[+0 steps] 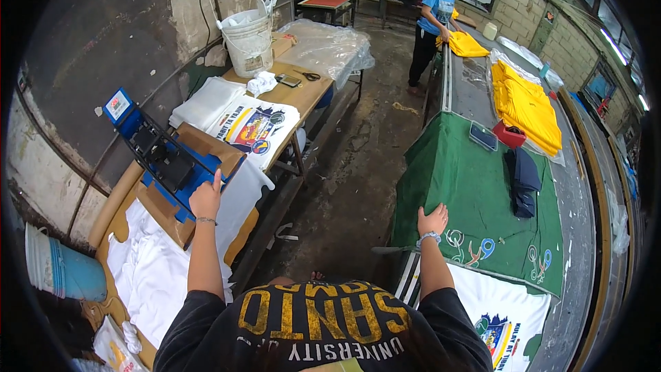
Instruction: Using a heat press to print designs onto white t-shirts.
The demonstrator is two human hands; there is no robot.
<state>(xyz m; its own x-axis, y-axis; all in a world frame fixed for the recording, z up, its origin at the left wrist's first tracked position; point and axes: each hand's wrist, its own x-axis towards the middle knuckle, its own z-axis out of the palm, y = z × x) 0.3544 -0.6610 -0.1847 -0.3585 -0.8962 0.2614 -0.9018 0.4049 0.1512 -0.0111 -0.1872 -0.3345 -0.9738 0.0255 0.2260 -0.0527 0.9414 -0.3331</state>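
My left hand [205, 198] is closed at the front edge of a blue and black heat press [167, 158], with its thumb pointing up; whatever its fingers hold is hidden. Brown board [165, 215] shows around the press. White cloth [141, 258] lies bunched on the bench in front of it, and more white fabric hangs off the bench side. On the right, my right hand [432, 220] rests with fingers out flat on the edge of a green cloth [475, 186] covering a long table. A printed white shirt [502, 310] lies at that cloth's near end.
Behind the press are printed white shirts [258, 127] and a white bucket [248, 45]. A blue pail [79, 272] stands far left. On the right table are folded navy fabric [522, 182], a red box [508, 134] and yellow shirts [523, 107]. Another person [435, 21] handles yellow cloth beyond the aisle.
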